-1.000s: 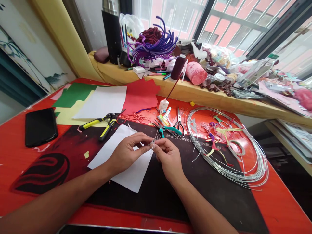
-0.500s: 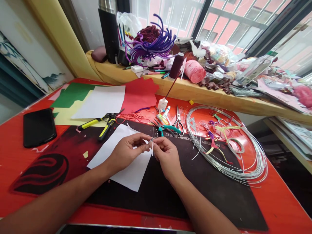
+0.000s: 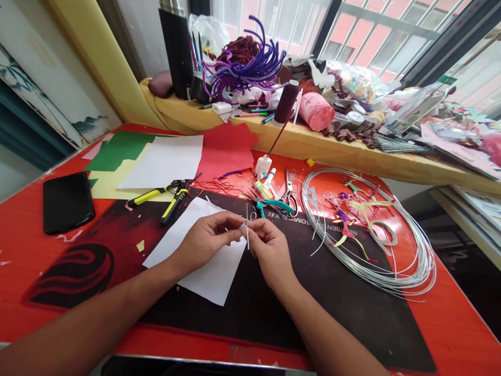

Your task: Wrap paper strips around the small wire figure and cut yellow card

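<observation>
Between my fingertips is a small piece of bent silvery wire (image 3: pixel 247 241), with thin ends sticking out above and below and a loop near the top. My left hand (image 3: pixel 213 237) pinches it from the left, over a white sheet of paper (image 3: pixel 207 284). From the right, my right hand (image 3: pixel 270 245) pinches the same piece with thumb and forefinger, above the black desk mat (image 3: pixel 332 308). The fingertips nearly meet and hide its middle. Just beyond my hands lie teal-handled pliers (image 3: pixel 274 204).
A big coil of wire (image 3: pixel 415 271) lies at the right, with small coloured paper figures inside it. Scissors (image 3: pixel 288 190) and a glue bottle (image 3: pixel 263 165) are behind the pliers. Yellow-black wire strippers (image 3: pixel 174 201) and a phone (image 3: pixel 68 202) lie to the left. The sill holds piled craft materials.
The whole view has shifted slightly, so things sit a little further right. Both hands keep their pinch on the wire, with only slight finger movement.
</observation>
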A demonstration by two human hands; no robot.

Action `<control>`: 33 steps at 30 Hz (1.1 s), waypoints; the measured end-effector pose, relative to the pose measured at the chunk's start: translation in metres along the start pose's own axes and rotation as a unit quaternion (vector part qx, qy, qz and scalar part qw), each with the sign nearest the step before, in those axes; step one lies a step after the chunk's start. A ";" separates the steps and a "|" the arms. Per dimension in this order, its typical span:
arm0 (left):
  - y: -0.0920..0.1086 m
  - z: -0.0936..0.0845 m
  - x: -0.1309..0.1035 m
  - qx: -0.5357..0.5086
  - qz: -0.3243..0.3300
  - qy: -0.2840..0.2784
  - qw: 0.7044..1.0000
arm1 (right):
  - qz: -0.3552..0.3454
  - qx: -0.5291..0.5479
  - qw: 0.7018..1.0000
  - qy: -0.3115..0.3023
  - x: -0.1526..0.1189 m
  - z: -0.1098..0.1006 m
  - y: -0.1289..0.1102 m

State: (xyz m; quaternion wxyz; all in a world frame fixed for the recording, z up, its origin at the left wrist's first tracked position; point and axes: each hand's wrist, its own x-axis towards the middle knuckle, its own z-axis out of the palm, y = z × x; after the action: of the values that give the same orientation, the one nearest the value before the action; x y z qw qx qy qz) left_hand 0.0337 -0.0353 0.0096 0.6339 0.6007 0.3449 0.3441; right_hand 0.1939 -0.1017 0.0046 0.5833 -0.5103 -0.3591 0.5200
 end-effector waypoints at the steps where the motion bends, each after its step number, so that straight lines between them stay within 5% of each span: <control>1: 0.000 0.000 0.000 -0.002 -0.003 0.000 1.000 | 0.001 0.000 1.000 0.002 0.000 0.000 0.000; 33: 0.006 -0.001 0.001 -0.058 -0.044 -0.011 0.997 | 0.020 0.035 0.999 0.003 0.001 -0.003 0.001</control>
State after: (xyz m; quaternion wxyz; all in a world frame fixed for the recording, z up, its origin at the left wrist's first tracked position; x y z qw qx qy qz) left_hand 0.0327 -0.0336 0.0156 0.6859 0.5510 0.3432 0.3289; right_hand 0.1967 -0.1010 0.0030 0.5917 -0.4979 -0.3283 0.5423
